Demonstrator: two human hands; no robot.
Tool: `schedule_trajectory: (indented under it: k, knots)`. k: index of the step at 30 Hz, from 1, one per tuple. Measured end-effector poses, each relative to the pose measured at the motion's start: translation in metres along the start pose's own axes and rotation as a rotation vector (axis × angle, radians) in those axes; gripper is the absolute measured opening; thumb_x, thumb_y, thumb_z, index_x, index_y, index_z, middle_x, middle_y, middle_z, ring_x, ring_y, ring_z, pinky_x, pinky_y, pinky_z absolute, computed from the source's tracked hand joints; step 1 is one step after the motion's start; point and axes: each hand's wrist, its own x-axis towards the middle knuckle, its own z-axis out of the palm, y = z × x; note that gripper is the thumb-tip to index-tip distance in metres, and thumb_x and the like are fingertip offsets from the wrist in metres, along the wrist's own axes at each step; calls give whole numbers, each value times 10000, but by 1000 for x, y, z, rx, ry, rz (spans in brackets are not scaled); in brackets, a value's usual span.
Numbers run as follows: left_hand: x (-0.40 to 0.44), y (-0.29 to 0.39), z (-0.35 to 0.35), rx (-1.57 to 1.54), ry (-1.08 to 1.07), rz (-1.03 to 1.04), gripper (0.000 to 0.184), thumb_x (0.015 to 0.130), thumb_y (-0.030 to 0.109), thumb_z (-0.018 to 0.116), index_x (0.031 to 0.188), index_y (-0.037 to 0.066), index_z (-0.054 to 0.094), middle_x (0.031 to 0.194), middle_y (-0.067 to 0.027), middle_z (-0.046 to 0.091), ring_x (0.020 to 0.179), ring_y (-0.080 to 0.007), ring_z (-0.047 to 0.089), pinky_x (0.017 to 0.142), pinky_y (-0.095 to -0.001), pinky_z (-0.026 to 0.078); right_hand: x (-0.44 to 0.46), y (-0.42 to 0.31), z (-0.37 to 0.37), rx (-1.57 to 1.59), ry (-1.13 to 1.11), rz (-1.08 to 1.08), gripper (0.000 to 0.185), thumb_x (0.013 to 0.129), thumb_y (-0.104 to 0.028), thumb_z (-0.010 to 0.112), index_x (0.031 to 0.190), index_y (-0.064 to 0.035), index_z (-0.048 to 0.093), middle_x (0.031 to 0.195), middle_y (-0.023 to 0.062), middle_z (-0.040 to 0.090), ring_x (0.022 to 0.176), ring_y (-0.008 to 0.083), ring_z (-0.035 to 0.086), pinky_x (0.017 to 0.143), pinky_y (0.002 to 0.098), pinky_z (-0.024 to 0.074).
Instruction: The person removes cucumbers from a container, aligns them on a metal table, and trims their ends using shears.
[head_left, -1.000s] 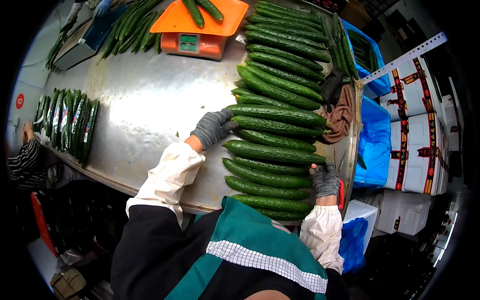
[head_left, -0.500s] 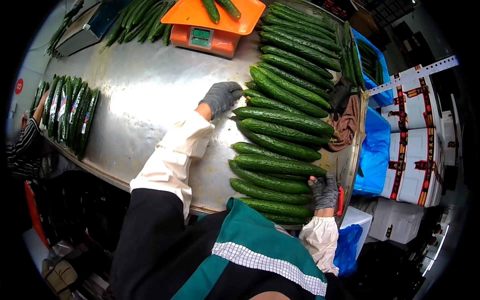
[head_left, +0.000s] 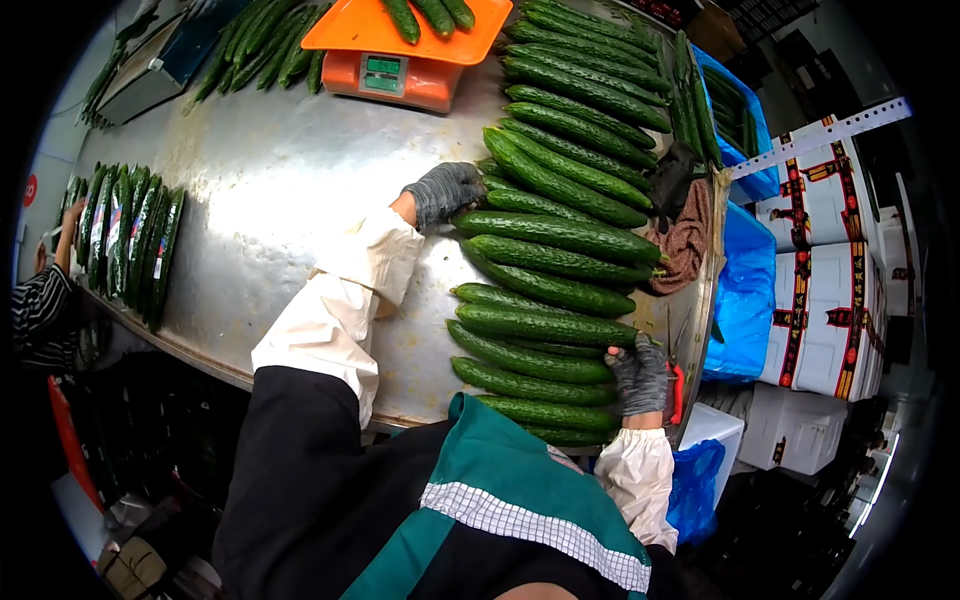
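A long row of green cucumbers (head_left: 560, 233) lies side by side on the metal table. My left hand (head_left: 445, 193), in a grey glove, is at the left ends of the cucumbers in the middle of the row. Its fingers are curled together, and what they hold, if anything, is hidden. My right hand (head_left: 638, 378), in a grey glove with a bare thumb tip, rests at the right ends of the nearer cucumbers. Its fingers stretch forward with the thumb apart, the thumb touching a cucumber end.
An orange scale (head_left: 385, 75) with cucumbers on its tray stands at the far side. Wrapped cucumbers (head_left: 120, 235) lie at left beside another person's hand (head_left: 70, 225). A brown cloth (head_left: 685, 245) and a red-handled tool (head_left: 677, 392) lie by the right edge. White boxes (head_left: 820, 310) stand beyond.
The view has shifted slightly, moving the table left and up in the picture. A third cucumber now shows on the scale tray. Both my hands stay at about the same places along the row.
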Motion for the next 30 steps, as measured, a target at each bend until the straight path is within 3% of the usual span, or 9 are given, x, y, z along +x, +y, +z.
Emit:
schedule_trajectory:
  k: [5, 6, 9, 14, 19, 23, 27, 29, 30]
  knots:
    - [-8, -2, -2, 262, 247, 166, 72, 833, 106, 493, 819, 43, 526, 653, -26, 532, 548, -92, 489, 472, -232, 410, -2, 0, -2, 48, -44, -45, 149, 814, -133, 535, 912, -35, 479, 758, 115, 566, 548, 253, 575, 527, 376, 514]
    - [-17, 4, -5, -55, 202, 36, 72, 834, 103, 485, 807, 48, 523, 642, -17, 516, 537, -90, 489, 471, -237, 420, -6, -2, 1, 45, -28, -49, 149, 815, -135, 534, 912, -36, 479, 756, 114, 566, 542, 251, 572, 521, 374, 512]
    - [-34, -4, -18, -75, 175, -40, 86, 834, 106, 486, 796, 36, 520, 626, -5, 515, 516, -81, 489, 471, -237, 437, -10, -4, 4, 63, -11, -44, 148, 820, -140, 527, 914, -36, 480, 750, 110, 569, 543, 246, 570, 520, 371, 508]
    - [-58, -15, -16, -179, 42, -37, 215, 840, 87, 477, 1023, 1, 550, 658, -21, 552, 545, -70, 498, 531, -206, 445, -9, -6, 10, 125, -7, 2, 139, 831, -146, 509, 912, -37, 481, 757, 120, 570, 569, 237, 572, 549, 381, 503]
    - [-61, -19, -3, -195, 29, -55, 198, 849, 106, 471, 996, 4, 557, 642, -16, 547, 536, -67, 489, 514, -211, 441, -3, -2, 11, -7, 123, 52, 196, 848, -193, 494, 908, -8, 465, 801, 162, 574, 660, 277, 589, 629, 410, 506]
    - [-66, -12, 6, -241, 103, -177, 147, 856, 137, 467, 873, 28, 564, 586, -1, 517, 481, -69, 456, 429, -220, 404, -20, -10, -2, 7, 5, 121, 274, 840, -228, 512, 967, 4, 441, 827, 174, 582, 714, 302, 595, 677, 403, 502]
    - [-69, -10, 9, -231, 112, -215, 147, 851, 142, 467, 791, 34, 547, 562, 3, 486, 463, -66, 431, 426, -222, 387, -43, -52, 3, -534, 55, 309, 244, 810, -248, 551, 919, -32, 520, 795, 131, 594, 727, 258, 602, 624, 349, 507]
    - [-67, -16, 11, -16, 154, -70, 150, 843, 137, 471, 782, 23, 549, 572, -2, 492, 473, -67, 437, 452, -229, 390, -50, -71, 18, -909, 102, 151, 246, 786, -221, 580, 932, -26, 545, 775, 104, 597, 714, 223, 602, 598, 308, 491]
    - [-67, -20, 12, -23, 176, -37, 155, 831, 136, 488, 784, 1, 549, 598, -35, 528, 507, -107, 470, 510, -260, 416, -45, -77, 29, -1140, 172, -334, 261, 777, -203, 587, 956, -18, 543, 771, 94, 596, 707, 209, 601, 590, 300, 479]
